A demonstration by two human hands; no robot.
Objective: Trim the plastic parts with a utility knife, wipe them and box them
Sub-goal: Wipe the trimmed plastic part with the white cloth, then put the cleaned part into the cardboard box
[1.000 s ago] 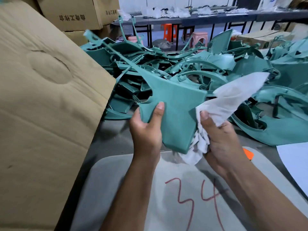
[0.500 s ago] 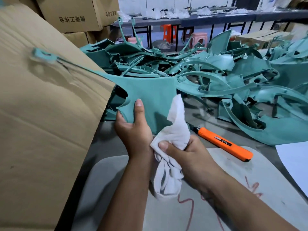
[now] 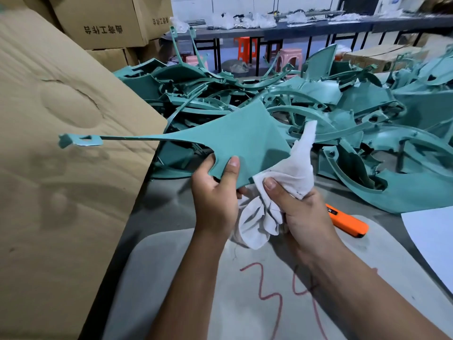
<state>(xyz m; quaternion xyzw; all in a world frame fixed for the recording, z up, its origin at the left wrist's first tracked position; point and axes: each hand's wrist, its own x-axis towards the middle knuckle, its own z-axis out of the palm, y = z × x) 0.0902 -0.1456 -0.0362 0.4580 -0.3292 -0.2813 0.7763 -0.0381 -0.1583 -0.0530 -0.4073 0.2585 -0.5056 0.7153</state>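
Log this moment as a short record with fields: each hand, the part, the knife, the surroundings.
left hand: left hand grips the lower edge of the flat teal plastic part
right hand: right hand holds the crumpled white cloth against the part's right edge
knife: orange utility knife lies on the table, untouched
part's thin arm: points left, in front of the big brown cardboard box
behind: pile of teal plastic parts

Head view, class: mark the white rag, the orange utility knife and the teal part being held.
white rag [image 3: 297, 168]: head view, bunched upper fold.
orange utility knife [image 3: 349, 223]: head view, middle of its handle.
teal part [image 3: 242, 141]: head view, broad flat panel.
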